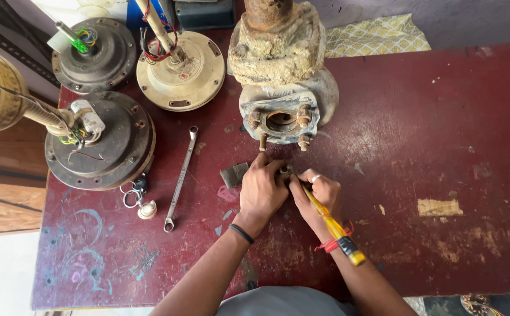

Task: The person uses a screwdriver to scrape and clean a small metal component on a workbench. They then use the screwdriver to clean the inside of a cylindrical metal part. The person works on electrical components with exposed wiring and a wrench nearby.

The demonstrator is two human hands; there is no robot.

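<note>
My left hand [262, 190] presses down on a small dark metal part [284, 171] on the dark red table [430, 134], fingers curled over it. My right hand [319, 193] grips a yellow-handled screwdriver [332, 225], its tip hidden between both hands at that small part. Just beyond the hands stands a rusty, crusted water pump body [281, 76] with an open flange and several bolts facing me. A small grey flat piece [234, 174] lies just left of my left hand.
A ring spanner [181, 180] lies left of the hands. Three ceiling fan motors [100, 140] [180, 70] [94, 55] with loose wires fill the table's far left. A key ring with a small white object [140, 202] sits near the spanner. A patterned cloth [378, 35] lies behind.
</note>
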